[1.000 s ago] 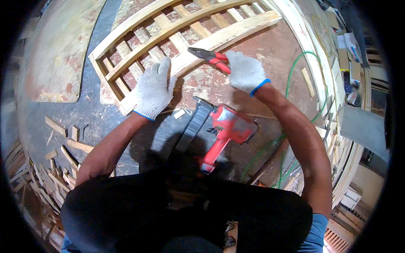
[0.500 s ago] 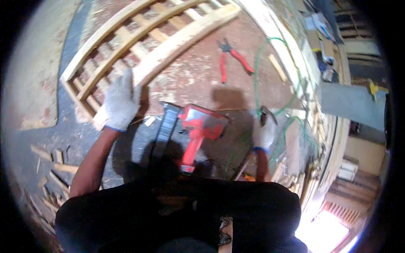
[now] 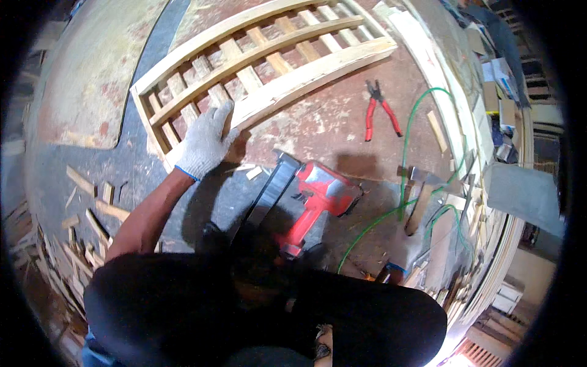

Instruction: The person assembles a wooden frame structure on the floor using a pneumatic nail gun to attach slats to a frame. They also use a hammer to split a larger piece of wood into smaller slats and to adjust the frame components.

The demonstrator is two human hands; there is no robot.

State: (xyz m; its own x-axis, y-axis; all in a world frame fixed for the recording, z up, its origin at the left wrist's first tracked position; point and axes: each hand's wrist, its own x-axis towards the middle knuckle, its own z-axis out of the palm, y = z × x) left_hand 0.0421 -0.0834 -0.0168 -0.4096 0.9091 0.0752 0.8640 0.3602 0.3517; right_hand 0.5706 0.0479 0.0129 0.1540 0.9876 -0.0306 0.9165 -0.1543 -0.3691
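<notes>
Left hand (image 3: pixel 205 144): in a pale glove, laid over the near bar of the wooden frame (image 3: pixel 315 70), close to its left corner. Fingers across the bar, thumb spread apart. Cannot tell whether gripping or only resting.
Right hand (image 3: pixel 411 248): low on the right, dim and blurry, with a blue cuff. Just by the handle end of the hammer (image 3: pixel 417 214). Cannot tell whether closed on it or not.
Wooden frame: up and left of the middle, with curved bars and short slats. Partly hidden under the left glove; cut off at the far right corner by the top of the view.
Nail gun (image 3: pixel 324 189): red and silver, between the frame and the black lap (image 3: pixel 153 293). Low end lost in dark shadow.
Green hose (image 3: pixel 435 89): looped past the hammer, then out of sight behind the lap.
Red-brown board (image 3: pixel 306 128): wide stretch of room between the frame and the red-handled pliers (image 3: pixel 375 96).
Edges: wood scraps (image 3: pixel 81 180) at the left, pale boards (image 3: pixel 422 49) at the right, well apart from the left hand.
</notes>
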